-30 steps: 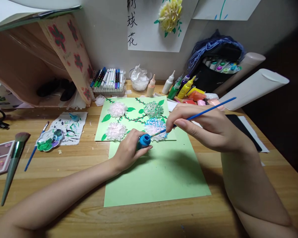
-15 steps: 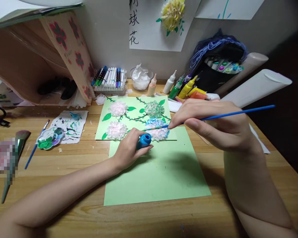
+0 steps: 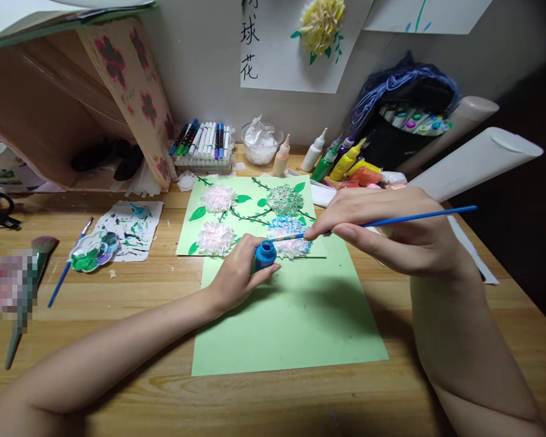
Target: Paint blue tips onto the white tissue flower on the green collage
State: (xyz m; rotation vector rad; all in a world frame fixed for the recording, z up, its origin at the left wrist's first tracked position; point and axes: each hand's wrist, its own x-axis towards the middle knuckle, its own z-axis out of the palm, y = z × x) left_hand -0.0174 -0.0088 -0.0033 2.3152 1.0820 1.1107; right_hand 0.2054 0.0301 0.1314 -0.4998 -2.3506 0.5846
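My left hand (image 3: 239, 273) is wrapped round a small blue paint bottle (image 3: 266, 255) with its mouth uncapped. In a pinch, my right hand (image 3: 382, 227) holds a thin blue paintbrush (image 3: 418, 216). The brush tip is at the bottle's mouth; whether it is inside I cannot tell. Behind the bottle lies a pale green card (image 3: 250, 193) bearing several ruffled flowers, painted leaves and dark stems. One flower (image 3: 291, 227) has blue-tipped petals, another (image 3: 284, 199) is tinged green, and the left ones (image 3: 216, 238) are pale pink. A plain green sheet (image 3: 286, 328) lies under my left hand.
On the left are a paint palette (image 3: 93, 252), a stained tissue (image 3: 139, 233), a second blue brush (image 3: 68, 267) and a wide brush (image 3: 31, 291). Markers (image 3: 204, 145), a glass bowl (image 3: 262, 145) and paint bottles (image 3: 348, 159) line the wall. A white tube (image 3: 477, 161) leans at right.
The brush tip has shifted left and down to the bottle's mouth, and the handle's far end is lower. The bottle is held more upright. The whole view has shifted slightly.
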